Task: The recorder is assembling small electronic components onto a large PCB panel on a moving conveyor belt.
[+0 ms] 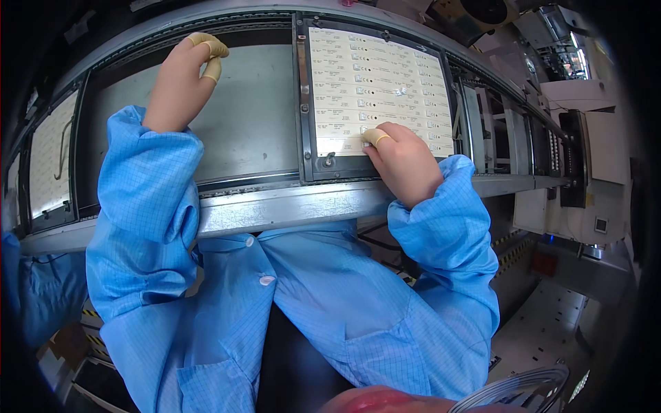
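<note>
My left hand [182, 84] is above the grey metal plate [255, 117] near the far rail, with yellow finger cots on its fingertips. Its thumb and fingers curl together in a pinch; anything between them is too small to make out. At the lower part of a cream-white panel of circuit boards [379, 82], held in a dark carrier frame [306, 110], my right hand [407, 165] rests with its fingers pinched, also in yellow cots. Its fingertips touch or hover just over the lowest rows, and what they grip is hidden. Small metal parts and print repeat along the panel's rows.
A metal rail [296, 206] of the conveyor runs along the near side. Another framed panel [52, 155] sits at the far left, a curved hook-like handle on it. Machinery [585, 131] stands to the right. A blue sleeve [48, 289] of another person shows at the left edge.
</note>
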`<state>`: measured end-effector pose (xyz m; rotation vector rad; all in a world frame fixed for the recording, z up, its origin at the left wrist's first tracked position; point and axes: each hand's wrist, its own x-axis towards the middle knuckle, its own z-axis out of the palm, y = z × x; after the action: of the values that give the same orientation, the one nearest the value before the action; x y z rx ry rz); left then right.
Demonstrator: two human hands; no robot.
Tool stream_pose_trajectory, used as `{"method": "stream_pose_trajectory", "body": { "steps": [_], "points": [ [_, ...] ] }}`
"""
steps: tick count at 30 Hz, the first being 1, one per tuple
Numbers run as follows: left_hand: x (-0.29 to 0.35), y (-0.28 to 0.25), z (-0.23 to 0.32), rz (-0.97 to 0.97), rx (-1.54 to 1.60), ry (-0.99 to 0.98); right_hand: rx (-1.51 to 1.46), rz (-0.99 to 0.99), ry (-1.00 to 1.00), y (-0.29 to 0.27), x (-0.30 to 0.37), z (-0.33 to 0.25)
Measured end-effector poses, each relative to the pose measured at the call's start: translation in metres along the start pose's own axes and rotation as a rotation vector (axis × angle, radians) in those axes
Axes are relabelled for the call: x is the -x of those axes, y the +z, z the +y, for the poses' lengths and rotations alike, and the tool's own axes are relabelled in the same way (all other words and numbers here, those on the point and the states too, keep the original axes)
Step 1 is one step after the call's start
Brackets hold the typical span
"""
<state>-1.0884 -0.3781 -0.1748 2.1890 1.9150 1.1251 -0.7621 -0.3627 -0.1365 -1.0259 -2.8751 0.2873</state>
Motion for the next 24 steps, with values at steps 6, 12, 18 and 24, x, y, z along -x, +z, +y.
{"method": "stream_pose_trajectory", "body": {
  "steps": [6,12,18,24],
  "points": [
    [0.009,-0.005,-0.021,-0.044,0.022,-0.16,-0.089,-0.088,-0.045,-0.004,-0.012,-0.009],
    [0.01,-0.009,-0.017,-0.123,-0.206,-0.302,-0.128,0.192,0.367,-0.034,-0.034,0.028],
    [0.013,0.0,-0.018,-0.159,0.154,-0.363,-0.023,0.106,0.266,-0.002,-0.051,0.057],
    [0.005,-0.013,0.031,-0.213,1.142,-0.688,-0.143,0.143,0.327,-0.01,-0.057,0.053]
  ]
}}
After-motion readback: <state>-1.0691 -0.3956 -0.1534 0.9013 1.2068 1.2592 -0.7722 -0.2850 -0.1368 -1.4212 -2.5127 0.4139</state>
